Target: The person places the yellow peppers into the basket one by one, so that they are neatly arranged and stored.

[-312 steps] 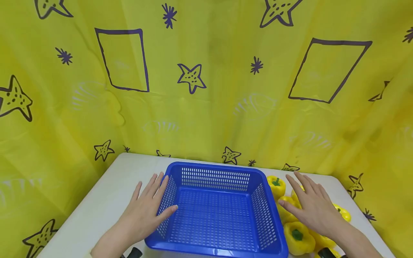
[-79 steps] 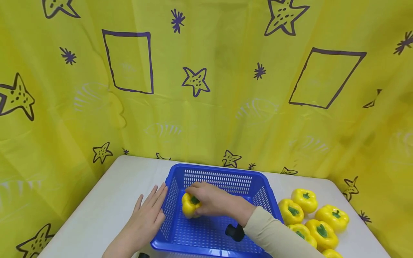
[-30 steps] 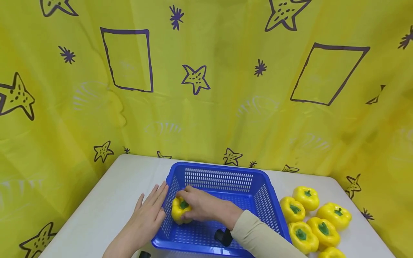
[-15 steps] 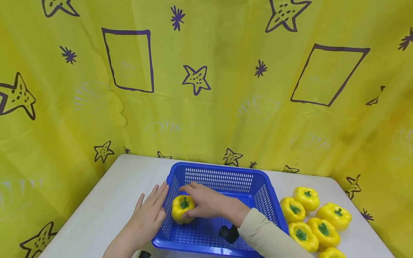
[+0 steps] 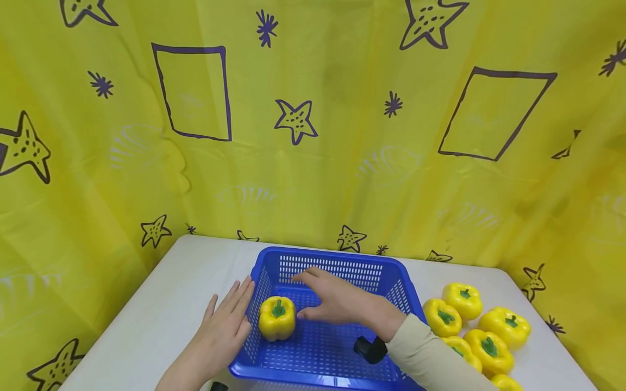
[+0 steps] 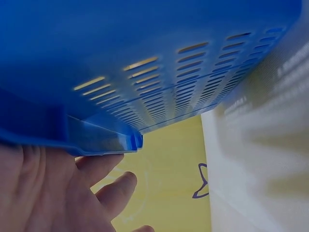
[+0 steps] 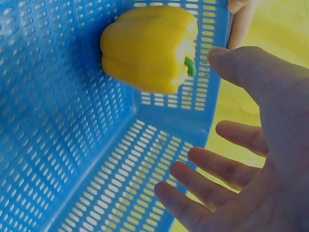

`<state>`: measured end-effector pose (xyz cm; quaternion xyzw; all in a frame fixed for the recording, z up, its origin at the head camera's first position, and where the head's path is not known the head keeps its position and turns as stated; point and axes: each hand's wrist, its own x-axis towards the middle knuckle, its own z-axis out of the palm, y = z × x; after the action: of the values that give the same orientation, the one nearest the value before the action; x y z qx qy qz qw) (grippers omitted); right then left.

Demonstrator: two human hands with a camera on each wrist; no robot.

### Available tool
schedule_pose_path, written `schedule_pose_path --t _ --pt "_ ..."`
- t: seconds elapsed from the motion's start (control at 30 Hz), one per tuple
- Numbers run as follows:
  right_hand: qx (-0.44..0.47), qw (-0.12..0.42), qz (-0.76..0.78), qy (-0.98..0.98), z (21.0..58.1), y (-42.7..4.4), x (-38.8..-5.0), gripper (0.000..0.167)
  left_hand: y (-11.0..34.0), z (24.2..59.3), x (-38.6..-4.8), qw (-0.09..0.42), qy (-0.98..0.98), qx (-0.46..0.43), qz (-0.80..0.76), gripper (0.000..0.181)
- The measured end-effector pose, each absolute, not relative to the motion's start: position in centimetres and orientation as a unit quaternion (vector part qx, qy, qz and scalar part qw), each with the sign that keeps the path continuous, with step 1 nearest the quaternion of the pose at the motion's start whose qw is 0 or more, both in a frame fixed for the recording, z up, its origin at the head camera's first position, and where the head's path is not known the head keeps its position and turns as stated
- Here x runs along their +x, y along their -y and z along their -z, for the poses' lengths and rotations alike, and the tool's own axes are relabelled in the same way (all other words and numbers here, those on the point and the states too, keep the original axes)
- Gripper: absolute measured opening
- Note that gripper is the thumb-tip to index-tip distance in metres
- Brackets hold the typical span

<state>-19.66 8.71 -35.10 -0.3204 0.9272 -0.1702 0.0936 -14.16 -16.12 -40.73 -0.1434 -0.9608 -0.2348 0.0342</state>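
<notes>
A yellow bell pepper [image 5: 276,319] with a green stem stands upright on the floor of the blue plastic basket [image 5: 318,377], close to its left wall. My right hand [image 5: 337,298] hovers over the basket just right of that pepper, apart from it, fingers spread and holding nothing. In the right wrist view a gap shows between the pepper [image 7: 149,48] and my right hand [image 7: 241,159]. My left hand [image 5: 220,331] rests with straight fingers along the basket's left rim. From below, the left wrist view shows my left hand [image 6: 63,193] against the basket's rim [image 6: 96,152].
Several more yellow bell peppers [image 5: 489,347] stand on the white table [image 5: 161,304] right of the basket, some partly behind my right sleeve [image 5: 430,353]. A yellow patterned curtain [image 5: 332,179] hangs behind and at both sides of the table.
My right hand brought a bell pepper into the basket, set it by the left wall, then let go and drew back to the right. My left hand has stayed at the rim lately.
</notes>
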Motion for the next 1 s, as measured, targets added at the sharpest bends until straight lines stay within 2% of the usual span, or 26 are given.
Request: schedule_pose_path --t 0.33,1.0 --pt "-0.291 0.075 0.19 -0.934 34.2 -11.6 -19.6 0.063 16.1 40.7 -14.1 0.041 0.962 -0.145 0.227 0.06" --pt "-0.252 0.038 0.187 -0.949 34.1 -17.8 -19.5 0.064 16.2 40.8 -14.0 0.011 0.959 -0.139 0.247 0.066"
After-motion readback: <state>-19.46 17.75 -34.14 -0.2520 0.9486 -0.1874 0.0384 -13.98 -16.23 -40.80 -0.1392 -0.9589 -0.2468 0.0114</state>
